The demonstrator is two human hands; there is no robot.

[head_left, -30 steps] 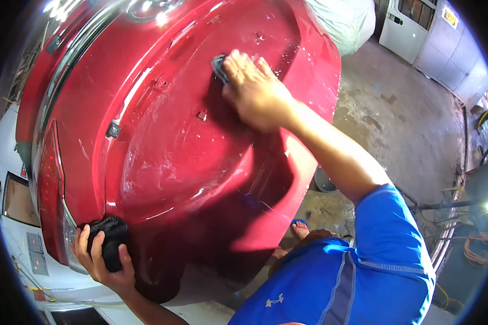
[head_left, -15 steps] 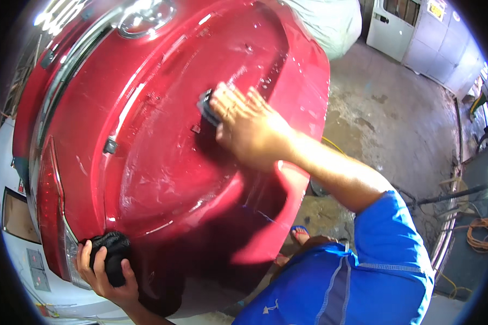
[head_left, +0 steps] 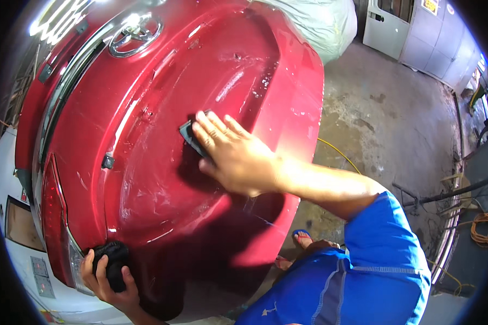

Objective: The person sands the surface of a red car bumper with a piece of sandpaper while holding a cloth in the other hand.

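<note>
My right hand (head_left: pixel 233 154) presses a dark, folded piece of sandpaper (head_left: pixel 188 134) flat onto the wet red car tailgate (head_left: pixel 162 130). Its fingers lie together over the sheet, and one edge of the sheet shows beyond the fingertips. Whitish smears and water drops mark the paint around it. At the lower left, my left hand (head_left: pixel 111 287) grips a bunched black cloth (head_left: pixel 114 260) against the bodywork beside the tail light (head_left: pixel 59 216). The fingers curl round the cloth's far side and the thumb is on its right.
A round chrome emblem (head_left: pixel 136 35) sits high on the tailgate. A pale cover (head_left: pixel 320 27) drapes something beyond the car. Across the concrete floor (head_left: pixel 374 119) runs a yellow hose (head_left: pixel 341 151). Coiled orange cable (head_left: pixel 483 230) hangs at the right, and a white vehicle (head_left: pixel 24 254) stands at the left.
My right hand has slid the sandpaper down and to the left over the tailgate. My left hand stays on the black cloth by the tail light. The view has shifted slightly.
</note>
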